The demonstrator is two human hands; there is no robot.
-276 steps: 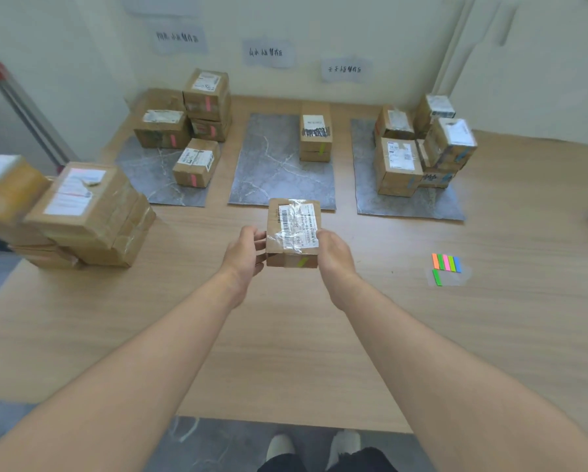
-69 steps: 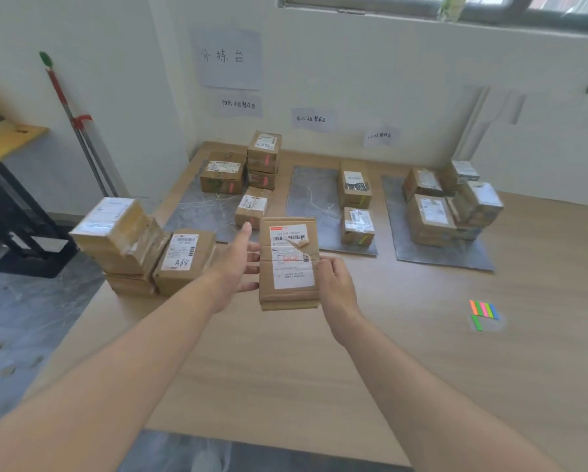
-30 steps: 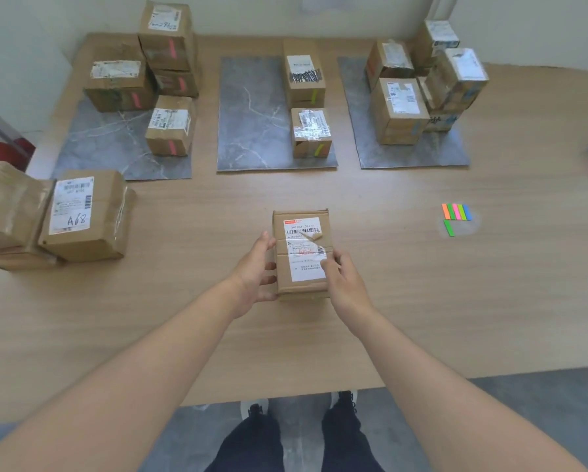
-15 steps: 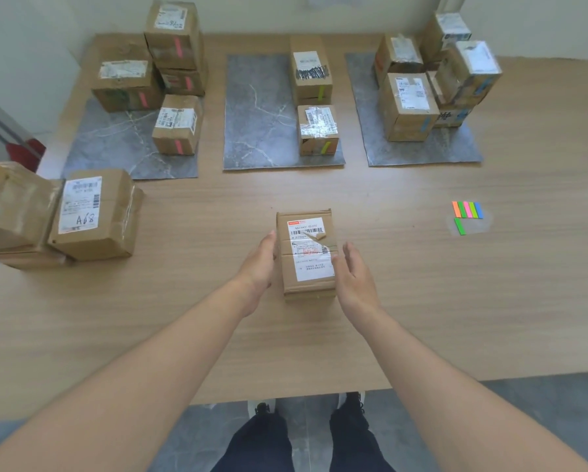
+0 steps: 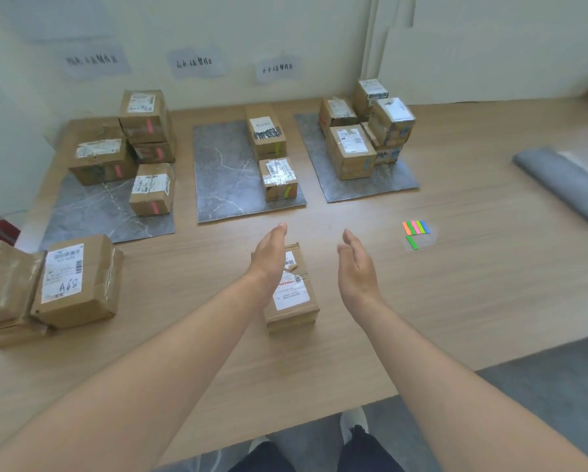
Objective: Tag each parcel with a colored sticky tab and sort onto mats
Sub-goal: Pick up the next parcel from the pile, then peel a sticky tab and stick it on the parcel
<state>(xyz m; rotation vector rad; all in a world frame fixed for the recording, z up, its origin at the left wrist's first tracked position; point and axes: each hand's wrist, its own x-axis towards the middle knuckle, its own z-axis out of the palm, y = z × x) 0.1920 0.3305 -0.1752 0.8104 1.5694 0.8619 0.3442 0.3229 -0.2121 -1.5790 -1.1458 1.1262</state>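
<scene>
A brown cardboard parcel (image 5: pixel 294 299) with a white label lies on the wooden table (image 5: pixel 456 301) in front of me. My left hand (image 5: pixel 270 255) hovers over its far left part with straight fingers, holding nothing. My right hand (image 5: pixel 355 264) floats to the right of the parcel, fingers relaxed and empty. A small pad of colored sticky tabs (image 5: pixel 415 229) lies on the table to the right. Three grey mats sit at the back: the left mat (image 5: pixel 91 212), the middle mat (image 5: pixel 224 178) and the right mat (image 5: pixel 367 189), each with tagged parcels.
A pile of untagged parcels (image 5: pixel 71 284) stands at the table's left edge. A rolled grey mat (image 5: pixel 561 182) lies at the far right. Paper signs (image 5: pixel 193 63) hang on the wall behind the mats. The table's front edge runs just below the parcel.
Both hands have let go of the parcel and lifted away from its sides; it now lies on the table. The view has tilted up toward the wall.
</scene>
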